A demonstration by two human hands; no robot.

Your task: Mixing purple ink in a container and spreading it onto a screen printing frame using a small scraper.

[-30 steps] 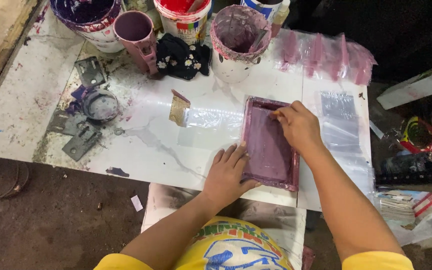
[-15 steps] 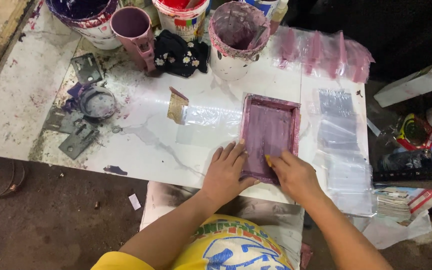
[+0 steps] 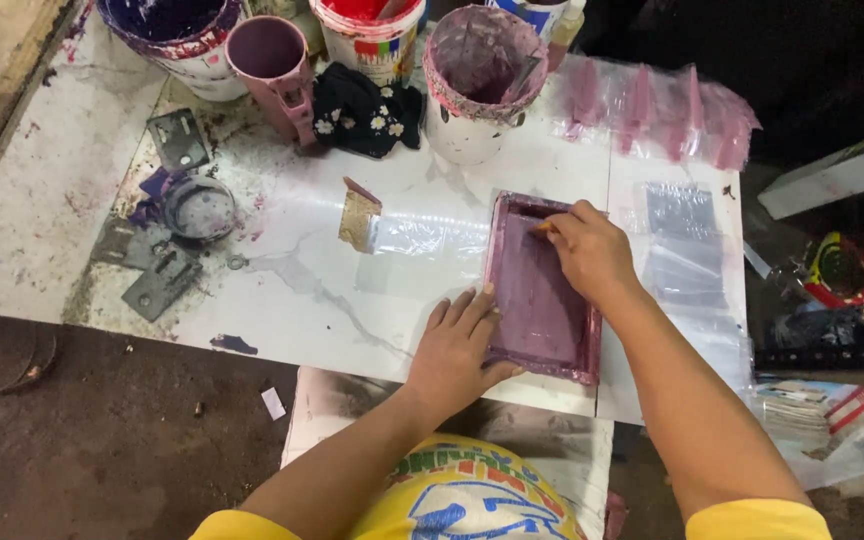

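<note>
Purple-stained screen frame (image 3: 542, 290) lies flat on the white surface (image 3: 302, 290). Left hand (image 3: 457, 350) presses open-palmed on its near left edge; right hand (image 3: 587, 250) grips a small squeegee (image 3: 544, 226) at its far end.

We reach forward with both bare forearms from the bottom edge of the view, sleeves ending in yellow cuffs near the shoulders. Our left hand (image 3: 457, 345) lies flat, palm down, fingers spread and extended, pressing on the near left corner of the purple frame (image 3: 542, 340). Our left wrist is straight, forearm angled up and to the right. Our right hand (image 3: 587, 250) sits over the far end of the frame, fingers curled in a pinching grip with knuckles raised. Our right forearm runs diagonally from lower right.
</note>
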